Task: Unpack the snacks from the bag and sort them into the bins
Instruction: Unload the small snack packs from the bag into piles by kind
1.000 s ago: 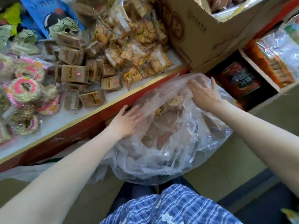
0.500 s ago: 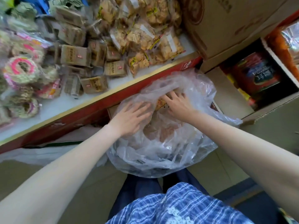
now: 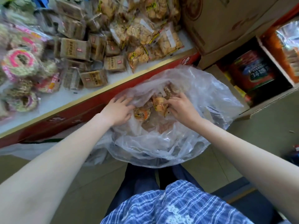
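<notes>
Both my hands are in the mouth of the clear plastic bag, which sits in front of my knees against the red-edged display counter. My left hand curls round a fold of the bag's rim; my right hand pinches small wrapped snacks inside. On the counter's white top lie brown paper-wrapped bars, clear packs of golden crisps and pink-ringed round cakes. A cardboard box stands to the right, above the grey-green floor.
</notes>
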